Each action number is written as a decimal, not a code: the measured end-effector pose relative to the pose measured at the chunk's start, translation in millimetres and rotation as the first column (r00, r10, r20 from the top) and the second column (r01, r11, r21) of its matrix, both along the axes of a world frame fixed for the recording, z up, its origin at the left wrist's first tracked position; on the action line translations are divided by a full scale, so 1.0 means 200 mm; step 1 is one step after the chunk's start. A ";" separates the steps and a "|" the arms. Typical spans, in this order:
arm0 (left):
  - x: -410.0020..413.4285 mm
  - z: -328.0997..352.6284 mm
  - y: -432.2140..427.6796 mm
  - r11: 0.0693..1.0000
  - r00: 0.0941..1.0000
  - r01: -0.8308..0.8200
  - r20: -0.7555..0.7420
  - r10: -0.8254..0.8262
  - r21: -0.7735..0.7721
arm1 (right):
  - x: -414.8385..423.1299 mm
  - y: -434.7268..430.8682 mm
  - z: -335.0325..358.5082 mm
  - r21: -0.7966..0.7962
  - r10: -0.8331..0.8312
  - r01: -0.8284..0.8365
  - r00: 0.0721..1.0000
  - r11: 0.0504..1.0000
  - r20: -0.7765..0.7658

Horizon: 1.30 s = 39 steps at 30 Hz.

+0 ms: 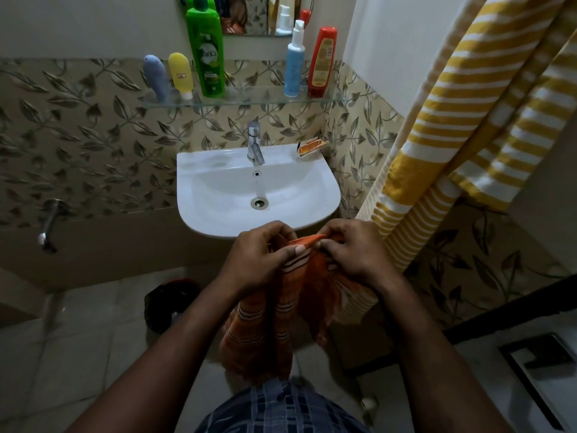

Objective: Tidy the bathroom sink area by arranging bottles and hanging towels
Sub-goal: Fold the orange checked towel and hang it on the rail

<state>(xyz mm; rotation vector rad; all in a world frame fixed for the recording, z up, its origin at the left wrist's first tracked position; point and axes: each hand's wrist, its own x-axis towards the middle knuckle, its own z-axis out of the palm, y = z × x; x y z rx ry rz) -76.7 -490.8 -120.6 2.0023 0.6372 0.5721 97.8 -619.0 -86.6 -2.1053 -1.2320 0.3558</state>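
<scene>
Just before the near rim of the sink (218, 218), an orange striped towel (265, 339) is held bunched at its top edge. It is pinched by the left hand (259, 260) between thumb and curled fingers, and gripped close beside by the right hand (352, 254), the two hands almost touching. The rest of the cloth hangs down between the forearms.

At the right, a yellow striped towel (468, 120) is seen hanging just beside the right hand, its lower end partly hidden behind the orange one. On the far wall a glass shelf (249, 100) is set above the tap (255, 143). At its left stand a blue-grey tube (155, 76), a yellow tube (180, 73) and a tall green bottle (207, 54); well apart at its right stand a white-and-blue spray bottle (294, 64) and a red bottle (321, 62). An orange packet (310, 147) lies on the sink's far right corner. A dark bin (168, 303) sits on the floor at the left.
</scene>
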 end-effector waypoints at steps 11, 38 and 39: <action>-0.01 -0.02 -0.02 0.991 0.991 -0.132 0.000 0.132 -0.006 | 0.04 -0.08 0.09 -0.061 -0.094 0.098 0.993 0.993 0.065; -0.09 0.03 -0.08 0.827 0.761 0.454 -0.627 -0.166 0.332 | 0.18 -0.06 0.01 0.161 -0.532 0.520 0.846 0.839 0.042; -0.08 0.02 -0.07 0.856 0.814 0.375 -0.568 -0.120 0.355 | 0.17 -0.06 0.00 0.144 -0.517 0.511 0.856 0.847 0.002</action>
